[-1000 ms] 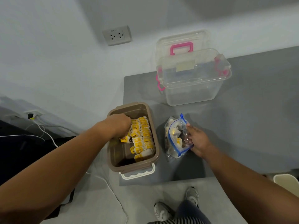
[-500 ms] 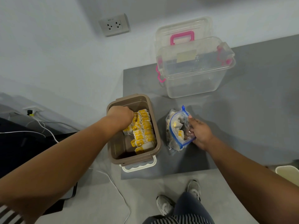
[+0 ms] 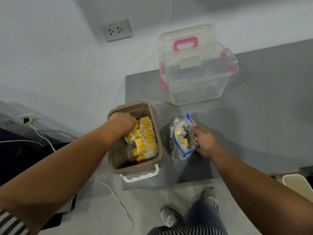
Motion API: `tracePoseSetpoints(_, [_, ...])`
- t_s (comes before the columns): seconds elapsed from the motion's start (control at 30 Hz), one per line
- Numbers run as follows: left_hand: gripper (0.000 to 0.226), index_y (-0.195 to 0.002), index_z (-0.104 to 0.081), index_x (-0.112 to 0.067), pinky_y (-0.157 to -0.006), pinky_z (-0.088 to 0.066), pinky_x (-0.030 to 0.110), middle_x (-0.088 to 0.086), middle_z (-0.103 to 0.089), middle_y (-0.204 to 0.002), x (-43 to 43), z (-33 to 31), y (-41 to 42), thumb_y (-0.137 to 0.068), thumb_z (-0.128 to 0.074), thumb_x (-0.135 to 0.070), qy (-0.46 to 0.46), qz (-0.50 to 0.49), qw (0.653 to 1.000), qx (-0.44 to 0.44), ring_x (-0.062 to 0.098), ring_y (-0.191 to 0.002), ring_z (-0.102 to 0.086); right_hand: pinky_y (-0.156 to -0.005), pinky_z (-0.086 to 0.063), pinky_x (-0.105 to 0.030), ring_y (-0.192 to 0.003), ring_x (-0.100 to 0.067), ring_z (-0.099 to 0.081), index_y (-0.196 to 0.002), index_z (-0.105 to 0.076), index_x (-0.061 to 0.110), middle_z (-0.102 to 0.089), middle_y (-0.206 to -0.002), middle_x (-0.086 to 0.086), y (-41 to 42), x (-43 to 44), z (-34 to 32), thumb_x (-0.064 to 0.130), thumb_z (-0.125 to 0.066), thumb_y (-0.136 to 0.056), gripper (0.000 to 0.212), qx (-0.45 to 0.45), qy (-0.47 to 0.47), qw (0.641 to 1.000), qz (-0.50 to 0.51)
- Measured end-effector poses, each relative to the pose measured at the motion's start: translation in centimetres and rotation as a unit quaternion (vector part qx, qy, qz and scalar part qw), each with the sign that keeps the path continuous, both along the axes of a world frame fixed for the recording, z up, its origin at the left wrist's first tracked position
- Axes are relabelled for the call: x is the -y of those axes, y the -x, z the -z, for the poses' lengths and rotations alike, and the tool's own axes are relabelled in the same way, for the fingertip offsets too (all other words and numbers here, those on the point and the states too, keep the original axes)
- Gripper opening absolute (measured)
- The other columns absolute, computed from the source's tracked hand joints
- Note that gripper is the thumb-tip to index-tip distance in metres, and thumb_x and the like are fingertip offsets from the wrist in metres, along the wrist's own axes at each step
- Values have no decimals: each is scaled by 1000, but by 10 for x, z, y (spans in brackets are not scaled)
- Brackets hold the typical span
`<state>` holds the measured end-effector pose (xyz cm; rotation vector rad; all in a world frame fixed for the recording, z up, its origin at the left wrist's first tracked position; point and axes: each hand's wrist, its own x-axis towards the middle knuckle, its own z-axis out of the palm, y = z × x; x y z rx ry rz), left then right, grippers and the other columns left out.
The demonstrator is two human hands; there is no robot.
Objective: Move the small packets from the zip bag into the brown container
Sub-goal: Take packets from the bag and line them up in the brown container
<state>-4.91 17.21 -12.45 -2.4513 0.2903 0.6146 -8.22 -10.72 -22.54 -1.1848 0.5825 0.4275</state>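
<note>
The left hand [image 3: 122,123] stays inside the brown container [image 3: 135,167], fingers curled among tea bags [image 3: 149,133]; whether it holds one I cannot tell. One yellow tag [image 3: 137,136] reads "TEA". The right hand [image 3: 205,141] still grips the zip bag [image 3: 177,150] at its open mouth, with packets remaining inside.

zip bag [image 3: 182,139] right of brown container [image 3: 135,167]

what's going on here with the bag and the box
A person is moving small packets from a zip bag into a brown container. The left hand is down in the container among the packets; its fingers are hidden. The right hand grips the open bag beside it, with more packets inside.
</note>
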Motion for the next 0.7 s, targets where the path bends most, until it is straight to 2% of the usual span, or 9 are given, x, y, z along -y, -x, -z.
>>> tracePoseSetpoints(0.13, [15, -100, -64, -17, -60, -46, 33, 0, -67, -101, -2, 1, 1, -93, -52, -10, 18, -25, 1000, 2, 22, -90, -67, -94, -55, -59, -98, -41, -70, -114, -67, 2, -74, -105, -21, 0, 2, -2, 35, -61, -99, 37, -9, -11, 1000, -8])
tracePoseSetpoints(0.23, [14, -78, -57, -19, -59, -48, 33, 1, -67, -90, -3, -8, 2, -88, -54, -10, 59, -47, 997, 18, 22, -80, -65, -98, -50, -65, -86, -37, -57, -112, -67, -1, -62, -94, -21, -3, 5, 7, 42, -68, -93, 47, -22, -19, 999, -15])
tracePoseSetpoints(0.3, [21, -66, -54, -18, -60, -53, 33, 1, -63, -76, -4, -17, 3, -86, -57, -12, 93, -68, 993, 33, 21, -70, -60, -71, -54, -39, -61, -27, -47, -94, -64, 3, -51, -69, -13, -4, 7, 7, 40, -66, -94, 37, -32, -28, 999, -12])
tracePoseSetpoints(0.33, [21, -65, -57, -17, -62, -55, 34, 1, -62, -73, -4, -24, 4, -87, -58, -15, 120, -84, 988, 46, 20, -68, -60, -61, -43, -31, -52, -18, -40, -87, -61, 8, -45, -62, -6, -3, 7, 2, 38, -64, -97, 32, -33, -36, 999, -16])
tracePoseSetpoints(0.43, [18, -81, -72, -18, -71, -55, 34, -2, -68, -84, 1, -48, 8, -91, -59, -24, 230, -132, 961, 72, 19, -78, -64, -56, -33, -27, -49, -12, -33, -87, -59, 12, -40, -59, -1, -3, 10, -2, 38, -59, -100, 29, -42, -44, 998, -32])
tracePoseSetpoints(0.5, [14, -87, -75, -23, -73, -51, 30, -6, -71, -88, 14, -63, 15, -92, -63, -27, 302, -154, 936, 97, 15, -83, -64, -59, -40, -30, -54, -15, -38, -94, -61, 9, -45, -65, -7, -2, 11, -3, 39, -60, -100, 31, -34, -46, 997, -49])
tracePoseSetpoints(0.6, [8, -86, -74, -27, -72, -51, 23, -12, -69, -81, 49, -79, 32, -90, -68, -31, 404, -177, 885, 151, 6, -76, -63, -85, -53, -47, -82, -32, -58, -114, -64, 0, -63, -97, -23, -3, 10, -5, 40, -63, -98, 43, -22, -34, 997, -62])
tracePoseSetpoints(0.63, [6, -84, -73, -27, -72, -50, 20, -12, -67, -79, 63, -79, 37, -89, -70, -29, 436, -181, 867, 160, 4, -73, -61, -87, -56, -47, -87, -33, -65, -113, -66, 0, -70, -101, -22, -3, 10, -6, 36, -62, -99, 39, -19, -33, 997, -73])
tracePoseSetpoints(0.7, [5, -86, -74, -24, -76, -51, 20, -10, -69, -82, 91, -76, 44, -88, -71, -21, 484, -191, 839, 157, 4, -73, -63, -75, -59, -38, -79, -25, -71, -100, -68, 6, -76, -92, -14, -3, 11, -6, 30, -61, -100, 25, -7, -10, 995, -100])
